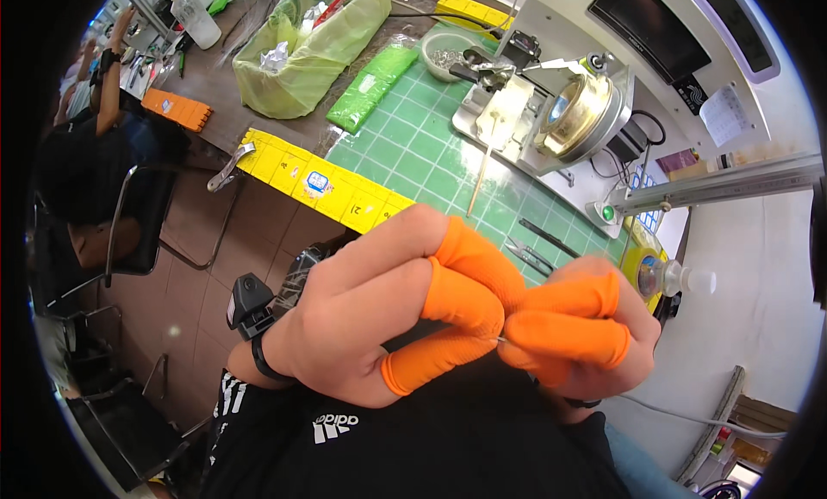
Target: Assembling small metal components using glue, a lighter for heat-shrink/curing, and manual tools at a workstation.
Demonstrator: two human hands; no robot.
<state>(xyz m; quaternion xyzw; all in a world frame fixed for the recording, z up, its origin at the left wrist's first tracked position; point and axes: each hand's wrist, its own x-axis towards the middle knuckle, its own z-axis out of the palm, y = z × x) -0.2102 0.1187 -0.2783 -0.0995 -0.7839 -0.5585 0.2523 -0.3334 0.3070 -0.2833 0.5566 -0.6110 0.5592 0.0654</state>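
My left hand and my right hand meet in front of my chest, with orange covers on several fingers. Both are closed in a pinch, fingertips touching. Between them shows a tiny thin light-coloured tip; most of what it belongs to is hidden by the fingers. Just beyond the hands, a pair of small snips and black tweezers lie on the green gridded mat. Farther off, a thin wooden stick rests with one end at a bench machine.
Yellow ruler-like tape runs along the table's front edge. On the table are a green packet, a bag-lined bin and a bowl of small pieces. A clear bottle stands right. Another person sits far left.
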